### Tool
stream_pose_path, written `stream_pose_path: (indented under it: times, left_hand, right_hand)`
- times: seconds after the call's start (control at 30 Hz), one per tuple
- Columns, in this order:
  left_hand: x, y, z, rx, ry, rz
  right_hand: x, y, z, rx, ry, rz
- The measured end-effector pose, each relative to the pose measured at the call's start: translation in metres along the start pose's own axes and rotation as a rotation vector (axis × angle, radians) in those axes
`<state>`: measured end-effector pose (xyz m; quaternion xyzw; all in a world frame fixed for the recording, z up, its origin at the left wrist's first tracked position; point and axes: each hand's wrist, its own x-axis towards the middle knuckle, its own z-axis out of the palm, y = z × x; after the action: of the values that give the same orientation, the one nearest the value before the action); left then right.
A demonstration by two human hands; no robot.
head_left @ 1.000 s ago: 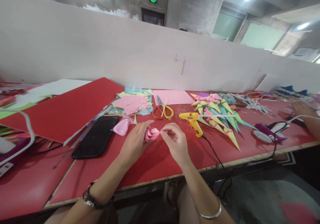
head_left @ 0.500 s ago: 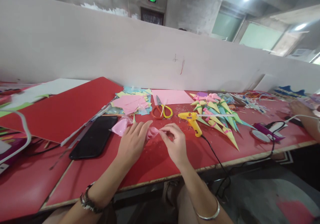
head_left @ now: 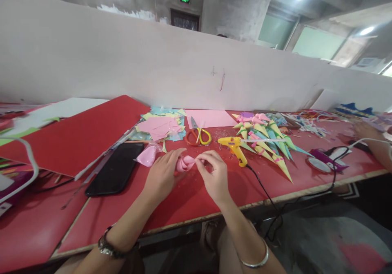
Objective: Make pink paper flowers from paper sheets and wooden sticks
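- Left hand (head_left: 162, 172) and right hand (head_left: 214, 176) both pinch a rolled pink paper bud (head_left: 185, 163) over the counter (head_left: 190, 196)
- Step, likely: shaping the roll
- Next calls for a steady pinch, so it stays wound

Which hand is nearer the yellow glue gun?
Right. The right hand pinches the pink paper roll just left of the yellow glue gun; the left hand grips the roll's far side, farther away.
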<state>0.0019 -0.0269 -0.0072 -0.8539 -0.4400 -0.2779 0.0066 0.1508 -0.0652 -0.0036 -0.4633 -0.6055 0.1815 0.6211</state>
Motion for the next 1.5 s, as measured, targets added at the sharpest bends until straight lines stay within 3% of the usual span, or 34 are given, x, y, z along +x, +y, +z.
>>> stream_pose_path:
  times: [0.17,0.27,0.43,0.67,0.87,1.1,1.5]
  left_hand:
    - [0.001,-0.001,-0.006,-0.09,-0.22,-0.156]
    - [0.001,0.001,-0.007,-0.113,-0.258,-0.17]
    - [0.002,0.0,-0.007,-0.147,-0.254,-0.187]
    - [0.003,0.0,-0.004,-0.214,-0.258,-0.191]
    - [0.003,0.002,-0.003,-0.209,-0.228,-0.167]
    - [0.001,-0.001,0.0,-0.218,-0.172,-0.141]
    - [0.003,0.002,-0.003,-0.153,-0.117,-0.176]
  right_hand:
    - [0.0,0.004,0.001,0.055,0.017,0.018]
    - [0.0,0.008,0.002,0.114,0.033,0.06]
    - [0.0,0.017,0.001,0.181,0.058,0.166]
    - [0.002,0.015,-0.002,0.168,0.017,0.192]
    - [0.001,0.014,0.001,0.106,0.065,0.103]
    - [0.002,0.015,0.001,0.227,0.054,0.185]
    - [0.001,0.01,-0.001,0.181,0.021,0.102]
